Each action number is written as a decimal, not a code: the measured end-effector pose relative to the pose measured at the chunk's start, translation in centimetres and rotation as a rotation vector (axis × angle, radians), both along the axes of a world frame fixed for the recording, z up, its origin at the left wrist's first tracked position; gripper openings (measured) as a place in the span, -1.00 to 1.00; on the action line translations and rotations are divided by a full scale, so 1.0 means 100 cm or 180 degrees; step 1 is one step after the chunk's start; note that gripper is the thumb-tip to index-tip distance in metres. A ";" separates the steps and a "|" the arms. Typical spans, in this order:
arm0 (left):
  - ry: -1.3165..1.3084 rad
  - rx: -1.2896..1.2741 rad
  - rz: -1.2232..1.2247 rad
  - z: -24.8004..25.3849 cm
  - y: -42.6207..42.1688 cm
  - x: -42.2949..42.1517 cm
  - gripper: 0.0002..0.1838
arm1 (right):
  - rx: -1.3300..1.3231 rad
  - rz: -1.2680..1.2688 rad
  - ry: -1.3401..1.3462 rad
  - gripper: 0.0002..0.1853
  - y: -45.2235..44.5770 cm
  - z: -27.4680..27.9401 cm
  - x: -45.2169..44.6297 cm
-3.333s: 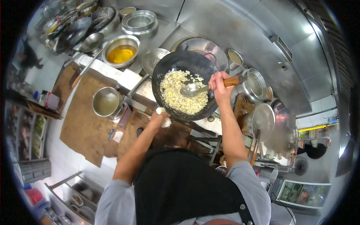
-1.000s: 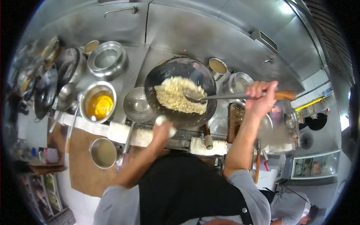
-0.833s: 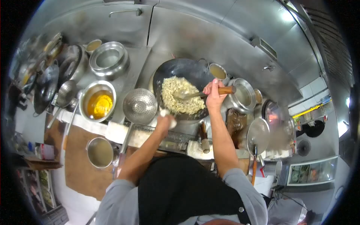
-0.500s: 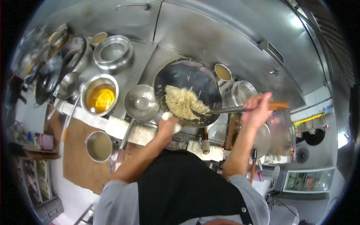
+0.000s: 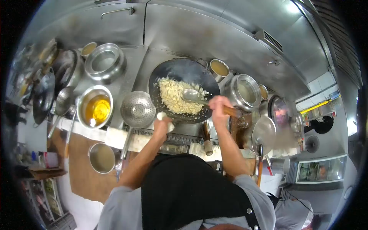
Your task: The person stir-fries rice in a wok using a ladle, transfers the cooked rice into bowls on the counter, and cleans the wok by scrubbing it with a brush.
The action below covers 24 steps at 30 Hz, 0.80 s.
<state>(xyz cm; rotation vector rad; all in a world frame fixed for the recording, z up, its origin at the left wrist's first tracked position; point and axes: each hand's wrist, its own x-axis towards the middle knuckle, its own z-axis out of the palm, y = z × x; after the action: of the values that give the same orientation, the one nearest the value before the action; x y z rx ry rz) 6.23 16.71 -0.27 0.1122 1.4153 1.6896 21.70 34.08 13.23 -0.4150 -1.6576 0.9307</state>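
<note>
A dark wok [image 5: 183, 68] sits at the middle of the range, holding a heap of pale yellow, rice-like food [image 5: 174, 96] with a little steam over it. My left hand [image 5: 162, 125] is closed round a white cloth [image 5: 170, 126] at the wok's near left rim. The wooden handle [image 5: 232, 111] of a metal ladle is in my closed right hand [image 5: 220, 109], over the wok's right rim. The ladle's bowl [image 5: 190, 94] rests among the food, its hollow side visible.
A perforated strainer [image 5: 138, 109] lies left of the wok, beside a bowl of yellow oil [image 5: 95, 107]. A pot [image 5: 102, 158] stands on the brown board [image 5: 82, 168]. Lidded pots [image 5: 245, 91] are on the right, a bamboo brush [image 5: 207, 142] in front. Another person [image 5: 293, 212] is at lower right.
My right hand has come back left and down from beyond the wok, bringing the ladle further into the food. The food lies flatter, spread across the wok. The view has shifted slightly.
</note>
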 end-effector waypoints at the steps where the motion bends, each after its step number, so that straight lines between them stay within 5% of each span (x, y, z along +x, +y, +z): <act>1: 0.0032 0.0079 0.0060 -0.008 0.013 -0.004 -0.79 | -0.0107 0.0258 -0.0036 -0.73 0.002 0.013 -0.004; 3: 0.0049 0.0156 0.0141 -0.020 0.030 -0.007 -0.75 | -0.0349 0.0748 -0.0125 -0.73 0.007 0.052 -0.003; 6: 0.0279 -0.0155 0.0247 -0.024 0.047 -0.011 -0.73 | -0.0429 0.1339 0.1172 -0.72 0.017 0.084 -0.003; 8: 0.0177 -0.0229 0.0274 -0.017 0.047 -0.008 -0.70 | -0.0537 0.1159 0.1078 -0.66 0.039 0.010 -0.034; 9: 0.0210 -0.0289 0.0292 -0.015 0.048 -0.009 -0.70 | -0.0585 0.0372 0.0315 -0.65 0.024 -0.004 -0.052; 12: 0.0323 -0.0289 0.0246 -0.020 0.044 -0.011 -0.67 | 0.0225 0.0443 -0.1053 -0.76 0.031 0.026 -0.059; 15: 0.0545 -0.0123 0.0221 -0.032 0.048 -0.015 -0.67 | -0.0407 0.1574 0.0772 -0.74 0.021 0.062 -0.048; 19: 0.0419 -0.0184 0.0265 -0.019 0.046 -0.016 -0.67 | -0.0421 0.1188 -0.0070 -0.78 0.017 0.020 -0.081; 24: 0.0450 -0.0165 0.0220 -0.037 0.049 -0.016 -0.64 | -0.0509 0.1281 0.0579 -0.74 0.024 0.067 -0.081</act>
<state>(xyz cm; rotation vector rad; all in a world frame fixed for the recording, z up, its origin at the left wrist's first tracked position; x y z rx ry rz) 4.65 21.66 -3.97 0.1579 1.5828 1.7281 13.59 36.44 19.92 -0.0962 -1.5304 1.3638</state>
